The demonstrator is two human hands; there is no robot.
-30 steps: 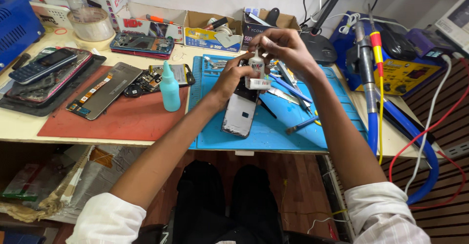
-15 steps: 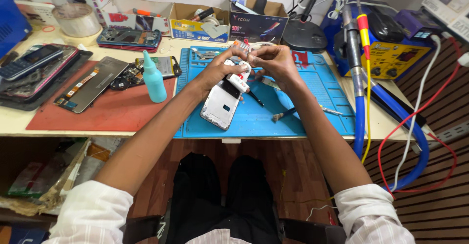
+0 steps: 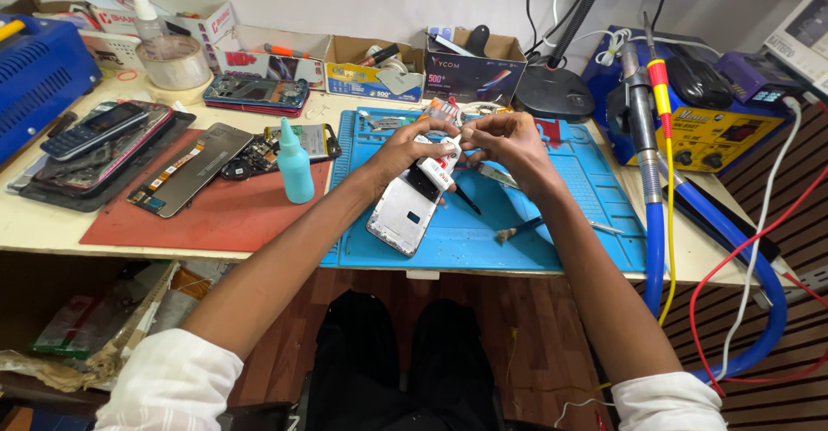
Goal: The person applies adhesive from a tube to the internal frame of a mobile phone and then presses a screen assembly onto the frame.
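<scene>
The left hand (image 3: 404, 151) holds a thin silver phone shell (image 3: 407, 211) tilted over the blue mat (image 3: 552, 224), near the front edge of the surface. The right hand (image 3: 509, 142) pinches a small white tube (image 3: 438, 165) at its top. The shell looks light, stiff and easy to scratch, so hold it by its side edges

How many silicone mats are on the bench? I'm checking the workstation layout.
2. A blue mat lies under the hands in the middle of the bench; a red mat lies to its left, under the teal bottle. Clutter may hide others.
</scene>
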